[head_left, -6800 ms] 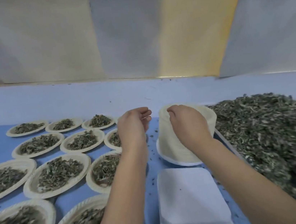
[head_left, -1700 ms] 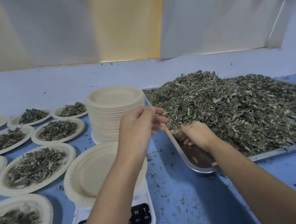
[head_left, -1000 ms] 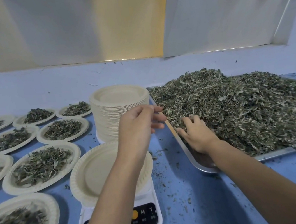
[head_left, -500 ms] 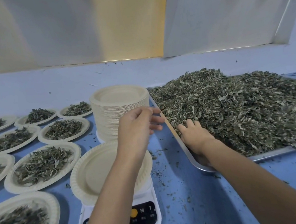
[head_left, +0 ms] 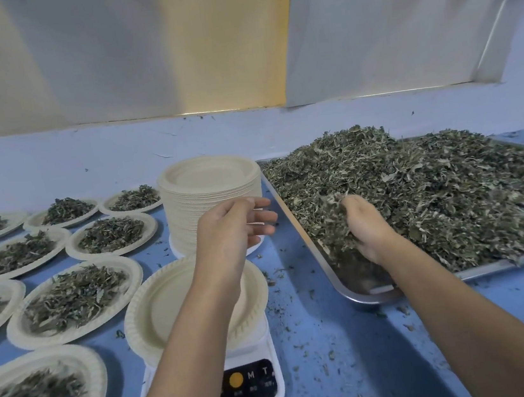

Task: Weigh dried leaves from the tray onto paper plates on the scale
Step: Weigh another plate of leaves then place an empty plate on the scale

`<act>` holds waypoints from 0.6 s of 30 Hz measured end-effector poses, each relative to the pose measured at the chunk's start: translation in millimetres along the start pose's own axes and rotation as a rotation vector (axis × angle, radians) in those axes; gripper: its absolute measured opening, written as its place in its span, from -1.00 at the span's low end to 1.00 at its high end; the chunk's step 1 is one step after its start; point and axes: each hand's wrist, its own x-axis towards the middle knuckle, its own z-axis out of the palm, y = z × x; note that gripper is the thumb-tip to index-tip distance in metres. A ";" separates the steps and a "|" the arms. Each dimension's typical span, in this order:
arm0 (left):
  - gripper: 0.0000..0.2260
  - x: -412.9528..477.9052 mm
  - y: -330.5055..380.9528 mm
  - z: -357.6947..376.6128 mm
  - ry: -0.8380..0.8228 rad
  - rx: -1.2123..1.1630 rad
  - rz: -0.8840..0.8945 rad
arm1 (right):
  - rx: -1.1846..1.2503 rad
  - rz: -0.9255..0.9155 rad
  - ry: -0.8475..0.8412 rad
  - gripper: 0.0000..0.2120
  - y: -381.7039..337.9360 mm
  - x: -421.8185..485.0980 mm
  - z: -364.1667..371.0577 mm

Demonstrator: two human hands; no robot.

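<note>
A metal tray (head_left: pixel 356 295) on the right holds a big heap of dried leaves (head_left: pixel 435 182). My right hand (head_left: pixel 363 228) is dug into the near left part of the heap, its fingers curled round a clump of leaves. An empty paper plate (head_left: pixel 167 300) lies on the white scale (head_left: pixel 249 390) in front of me. My left hand (head_left: pixel 231 232) hovers above that plate, fingers loose and holding nothing.
A tall stack of empty paper plates (head_left: pixel 209 185) stands behind the scale. Several paper plates filled with leaves (head_left: pixel 74 299) cover the blue table on the left. Leaf crumbs are scattered on the table (head_left: pixel 322 340) between scale and tray.
My right hand has pushed deeper into the heap and curled round a clump of leaves. My left hand has stayed above the plate on the scale.
</note>
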 end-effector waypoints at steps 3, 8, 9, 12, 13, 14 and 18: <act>-0.77 3.0 1.9 -6.9 0.026 -0.003 0.004 | 0.362 0.134 -0.035 -0.69 -22.0 -10.0 1.9; -0.79 5.2 0.5 -24.3 0.150 0.002 -0.038 | 0.607 0.033 -0.229 -0.70 -57.5 -39.8 32.5; -0.79 5.1 -0.1 -29.3 0.179 0.003 -0.053 | 0.621 0.021 -0.270 -0.70 -62.4 -46.1 42.4; -0.81 5.0 0.5 -48.4 0.249 -0.025 -0.118 | 0.619 -0.001 -0.398 -0.68 -71.1 -65.5 73.6; -0.81 4.7 1.8 -55.7 0.265 -0.037 -0.137 | 0.582 -0.011 -0.441 -0.68 -71.8 -72.3 84.1; -0.80 4.4 3.0 -62.3 0.280 -0.044 -0.148 | 0.527 -0.022 -0.472 -0.68 -71.4 -78.6 94.4; -0.77 3.4 4.7 -85.7 0.366 -0.051 -0.132 | 0.187 -0.226 -0.458 -0.74 -64.8 -98.9 125.4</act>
